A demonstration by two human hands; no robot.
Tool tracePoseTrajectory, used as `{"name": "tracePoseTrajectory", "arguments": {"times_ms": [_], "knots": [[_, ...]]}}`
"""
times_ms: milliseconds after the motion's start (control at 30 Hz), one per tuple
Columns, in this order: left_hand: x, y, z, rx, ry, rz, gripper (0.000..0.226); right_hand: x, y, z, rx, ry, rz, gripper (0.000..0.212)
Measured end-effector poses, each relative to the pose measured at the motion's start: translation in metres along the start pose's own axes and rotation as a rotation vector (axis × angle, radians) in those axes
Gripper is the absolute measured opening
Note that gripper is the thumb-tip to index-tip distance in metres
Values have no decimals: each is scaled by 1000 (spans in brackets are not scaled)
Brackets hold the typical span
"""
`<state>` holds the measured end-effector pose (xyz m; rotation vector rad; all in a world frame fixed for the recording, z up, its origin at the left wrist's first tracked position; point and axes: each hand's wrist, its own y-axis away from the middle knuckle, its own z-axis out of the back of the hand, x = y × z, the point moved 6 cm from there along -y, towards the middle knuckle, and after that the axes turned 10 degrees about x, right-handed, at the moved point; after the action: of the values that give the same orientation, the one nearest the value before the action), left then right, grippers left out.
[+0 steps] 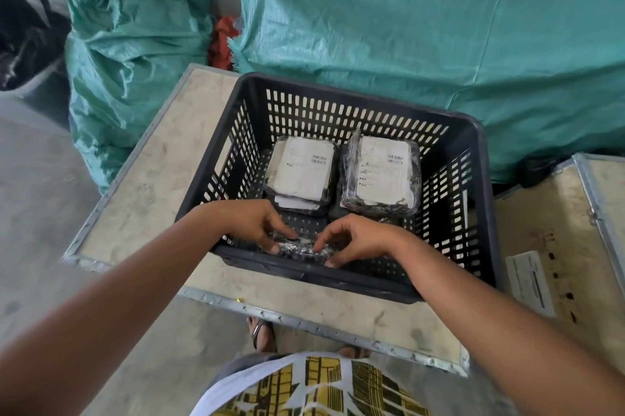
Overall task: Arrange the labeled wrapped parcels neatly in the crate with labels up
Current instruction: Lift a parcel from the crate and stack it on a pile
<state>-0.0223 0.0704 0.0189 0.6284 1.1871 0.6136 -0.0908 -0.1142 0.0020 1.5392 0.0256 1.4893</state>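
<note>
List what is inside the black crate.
In the black crate: two label-up parcel stacks, and a wrapped parcel held by both hands. Lower parcels stay mostly covered.

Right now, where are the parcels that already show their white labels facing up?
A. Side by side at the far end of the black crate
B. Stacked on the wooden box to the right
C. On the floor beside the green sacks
A: two labelled parcels lie side by side, labels up, against the far wall of the black crate.
</note>
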Motion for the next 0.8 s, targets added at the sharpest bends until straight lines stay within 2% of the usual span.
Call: {"name": "tracePoseTrajectory", "arguments": {"times_ms": [133, 333, 367, 467, 600, 800], "knots": [[1, 0, 2, -27, 0, 15, 56, 1, -1, -1, -11, -14, 5, 37], [-12, -6, 7, -189, -421, 60, 104, -8, 10, 18, -158, -101, -42, 37], [-15, -9, 7, -203, -491, 66, 105, -8, 12, 20, -177, -114, -46, 36], [-22, -14, 10, -235, -637, 48, 90, -2, 13, 21, -179, -79, -5, 39], [-21, -11, 12, -281, -495, -49, 84, -8, 17, 25, -202, -195, -7, 42], [-42, 37, 32, -578, -151, -362, 63, 13, 54, 44, -399, -303, 105, 43]]}}
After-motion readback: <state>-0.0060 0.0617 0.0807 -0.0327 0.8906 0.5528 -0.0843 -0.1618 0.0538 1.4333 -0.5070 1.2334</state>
